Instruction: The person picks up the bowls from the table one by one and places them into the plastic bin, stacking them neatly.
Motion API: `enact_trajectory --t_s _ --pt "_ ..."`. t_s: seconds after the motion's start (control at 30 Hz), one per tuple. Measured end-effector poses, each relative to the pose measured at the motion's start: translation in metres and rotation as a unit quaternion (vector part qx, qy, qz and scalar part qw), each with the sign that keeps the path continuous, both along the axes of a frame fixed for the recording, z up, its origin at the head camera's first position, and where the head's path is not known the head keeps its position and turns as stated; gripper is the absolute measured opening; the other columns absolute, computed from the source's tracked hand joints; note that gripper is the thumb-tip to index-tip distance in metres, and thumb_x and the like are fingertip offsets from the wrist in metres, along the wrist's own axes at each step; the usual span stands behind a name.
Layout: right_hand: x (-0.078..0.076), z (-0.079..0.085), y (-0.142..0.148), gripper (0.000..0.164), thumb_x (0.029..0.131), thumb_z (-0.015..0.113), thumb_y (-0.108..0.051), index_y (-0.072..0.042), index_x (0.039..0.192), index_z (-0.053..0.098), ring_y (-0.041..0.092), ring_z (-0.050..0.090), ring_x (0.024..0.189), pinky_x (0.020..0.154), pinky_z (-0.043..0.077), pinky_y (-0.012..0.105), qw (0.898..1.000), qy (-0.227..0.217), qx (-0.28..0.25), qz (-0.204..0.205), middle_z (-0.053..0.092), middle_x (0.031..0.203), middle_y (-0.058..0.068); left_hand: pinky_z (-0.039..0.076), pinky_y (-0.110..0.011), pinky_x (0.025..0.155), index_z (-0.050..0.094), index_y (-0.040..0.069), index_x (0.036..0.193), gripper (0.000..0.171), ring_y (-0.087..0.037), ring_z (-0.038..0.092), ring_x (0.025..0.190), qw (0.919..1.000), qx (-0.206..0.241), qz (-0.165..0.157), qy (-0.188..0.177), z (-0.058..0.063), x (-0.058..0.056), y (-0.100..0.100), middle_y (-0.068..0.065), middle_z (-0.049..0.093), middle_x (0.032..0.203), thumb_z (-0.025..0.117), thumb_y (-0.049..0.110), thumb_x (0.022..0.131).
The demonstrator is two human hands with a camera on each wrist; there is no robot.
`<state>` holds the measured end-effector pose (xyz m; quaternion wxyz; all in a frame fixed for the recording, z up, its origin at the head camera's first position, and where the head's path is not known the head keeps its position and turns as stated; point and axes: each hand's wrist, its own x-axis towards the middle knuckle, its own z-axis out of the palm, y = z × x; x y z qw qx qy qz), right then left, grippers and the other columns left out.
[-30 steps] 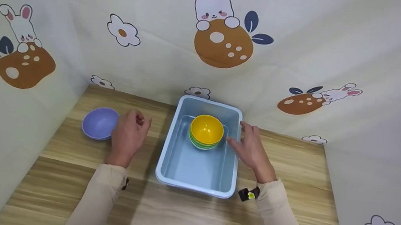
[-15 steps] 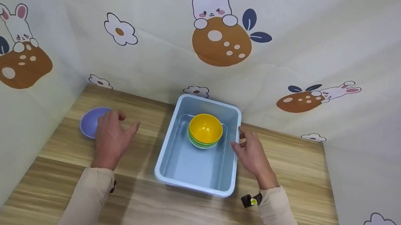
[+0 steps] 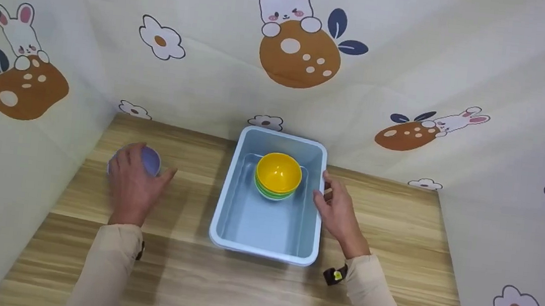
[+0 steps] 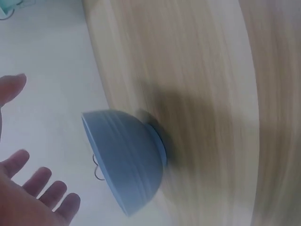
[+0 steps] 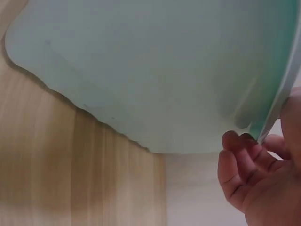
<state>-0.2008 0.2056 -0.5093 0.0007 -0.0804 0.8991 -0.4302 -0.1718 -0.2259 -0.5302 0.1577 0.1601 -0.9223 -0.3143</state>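
Observation:
A purple bowl (image 3: 152, 161) stands upright on the table at the left. My left hand (image 3: 133, 185) is over it with fingers spread and hides part of it in the head view. In the left wrist view, the bowl (image 4: 127, 157), bluish there, is apart from the fingers (image 4: 54, 194). My right hand (image 3: 338, 211) holds the right rim of a light blue plastic bin (image 3: 262, 251). From the right wrist, its fingertips (image 5: 230, 139) curl under the rim against the outer wall; the thumb is partly hidden. Inside the bin, a yellow bowl (image 3: 279, 173) tops nested green bowls (image 3: 273, 193).
The bin stands mid-table on the wood-grain tabletop (image 3: 222, 289), near the back wall. A rabbit-and-flower patterned cloth (image 3: 208, 90) hangs round the back and both sides. A dark strap with a yellow mark (image 3: 335, 275) is on the right wrist.
My left hand has moved left from the bowl's right side to over it, its fingers spreading. My right hand has closed in on the bin's rim. The bowls and bin stay put.

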Motion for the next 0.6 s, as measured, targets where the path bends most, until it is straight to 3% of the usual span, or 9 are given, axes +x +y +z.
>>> enact_trajectory --t_s 0.33,0.6 --pt "-0.001 -0.007 0.001 0.054 0.103 0.057 -0.024 -0.007 0.152 0.043 0.019 0.06 0.083 0.075 0.056 0.025 1.0 0.009 -0.018 -0.009 0.061 0.12 0.012 0.03 -0.074 0.109 0.018 0.01 0.16 0.11 -0.055 0.026 0.143 0.9955 -0.005 -0.008 -0.094 -0.001 -0.006 -0.021 -0.03 0.023 0.16 0.079 0.055 0.08" --pt "0.0 -0.01 0.001 0.053 0.103 0.057 -0.025 -0.01 0.152 0.044 0.02 0.058 0.082 0.074 0.054 0.023 0.999 -0.001 -0.033 -0.021 0.062 0.118 0.01 0.025 -0.075 0.111 0.017 0.009 0.161 0.114 -0.055 0.019 0.147 0.9929 0.01 -0.001 -0.119 -0.009 -0.011 -0.03 -0.029 0.014 0.164 0.077 0.06 0.079"
